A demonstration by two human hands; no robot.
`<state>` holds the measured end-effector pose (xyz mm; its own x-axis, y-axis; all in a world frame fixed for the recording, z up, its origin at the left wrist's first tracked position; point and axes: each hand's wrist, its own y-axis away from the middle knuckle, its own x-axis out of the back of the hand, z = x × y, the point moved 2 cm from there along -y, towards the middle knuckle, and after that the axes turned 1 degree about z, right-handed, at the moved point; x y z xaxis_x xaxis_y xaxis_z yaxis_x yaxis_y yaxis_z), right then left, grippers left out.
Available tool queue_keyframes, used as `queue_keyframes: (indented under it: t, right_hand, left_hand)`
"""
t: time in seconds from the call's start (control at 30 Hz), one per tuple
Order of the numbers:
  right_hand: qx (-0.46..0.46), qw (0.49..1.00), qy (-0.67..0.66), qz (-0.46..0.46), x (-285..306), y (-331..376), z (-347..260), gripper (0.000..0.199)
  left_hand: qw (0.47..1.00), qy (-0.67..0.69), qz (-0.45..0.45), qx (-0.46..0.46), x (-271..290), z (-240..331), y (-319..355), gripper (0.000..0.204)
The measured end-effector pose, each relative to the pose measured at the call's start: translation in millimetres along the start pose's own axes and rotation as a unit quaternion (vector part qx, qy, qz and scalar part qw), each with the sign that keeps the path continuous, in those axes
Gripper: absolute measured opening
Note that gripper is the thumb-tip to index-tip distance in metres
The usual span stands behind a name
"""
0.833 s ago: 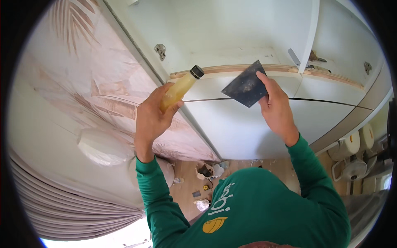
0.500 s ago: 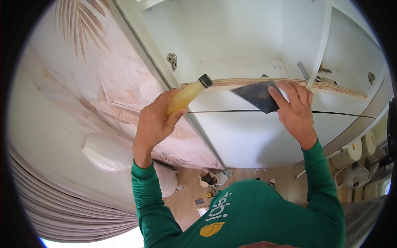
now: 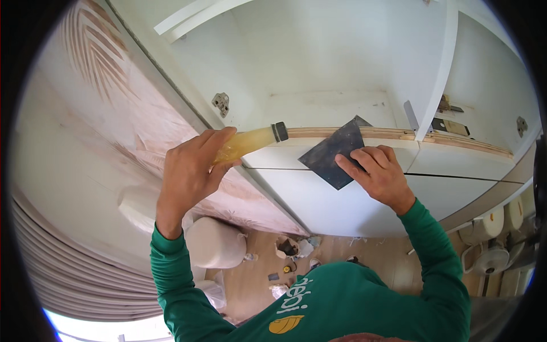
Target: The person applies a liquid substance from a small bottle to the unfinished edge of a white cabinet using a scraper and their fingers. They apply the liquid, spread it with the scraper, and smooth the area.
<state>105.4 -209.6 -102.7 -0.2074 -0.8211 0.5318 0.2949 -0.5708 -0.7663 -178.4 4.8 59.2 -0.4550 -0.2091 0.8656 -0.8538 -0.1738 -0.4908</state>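
"Pinkish palm-patterned wall (image 3: 97, 51) lies left of your left grip (image 3: 191, 165), and a white cabinet (image 3: 325, 105) stands open beyond both your grips. What about the things you hold?"

"You have one bottle (image 3: 248, 143), closed between the fingers and thumb of your left grip. It looks see-through, filled with something cloudy yellow, and it leans over, its one black cap (image 3: 280, 131) pointing right, away from your hand."

"And on the other side?"

"Your right grip (image 3: 379, 174) is pinching one plate (image 3: 336, 157), thin, flat, four-cornered, nearly black and scuffed with pale specks. It slants out to the left of your fingers, in front of the wooden edge (image 3: 393, 134); whether it touches that edge, I cannot tell you."

"How many metal hinge parts do you count?"

"Two: one hinge plate (image 3: 220, 104) beyond your left grip, one fitting (image 3: 522, 126) well to the right of your right grip."
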Motion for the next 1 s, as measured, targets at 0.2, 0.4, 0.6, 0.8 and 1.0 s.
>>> queue_keyframes:
  t: [0.2, 0.4, 0.6, 0.8, 1.0]
  right_hand:
    - [-0.014, 1.0, -0.015, -0.01, -10.0, 5.8, -9.4, 0.063]
    - [-0.039, 0.998, 0.022, 0.042, -32.9, 8.5, -13.7, 0.066]
    - [-0.061, 0.993, 0.086, 0.058, -42.8, 13.9, -22.1, 0.067]
    - [-0.105, 0.989, 0.105, -0.003, -27.6, 2.6, -37.6, 0.057]
    - [-0.107, 0.984, 0.144, 0.003, -15.0, -23.8, -50.2, 0.049]
  left_hand:
    - [0.999, 0.025, -0.007, 0.043, -4.4, 8.6, 7.2, 0.049]
    - [1.0, -0.006, 0.008, 0.023, 4.4, 10.1, 14.1, 0.05]
    - [1.0, 0.011, 0.013, 0.022, 11.5, -4.4, 25.8, 0.05]
    - [0.998, 0.036, 0.039, -0.045, -1.0, -29.0, 23.1, 0.049]
    - [0.999, 0.031, -0.011, -0.017, 8.7, -43.1, 17.8, 0.048]
